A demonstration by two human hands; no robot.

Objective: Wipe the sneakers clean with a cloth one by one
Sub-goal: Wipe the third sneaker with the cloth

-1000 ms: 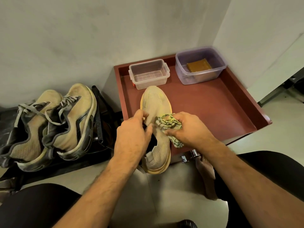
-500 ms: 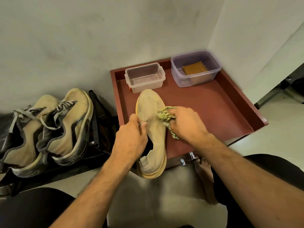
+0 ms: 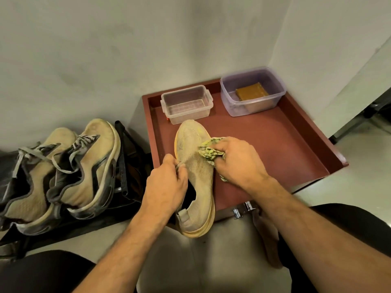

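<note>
Your left hand grips the sneaker at its collar, fingers curled round the edge; the shoe lies on the red tray, toe toward the wall, heel hanging over the near rim. Your right hand bunches the cloth in curled fingers and presses it on the right side of the upper. Two more sneakers sit on the rack at left; two clear tubs stand at the tray's far edge.
</note>
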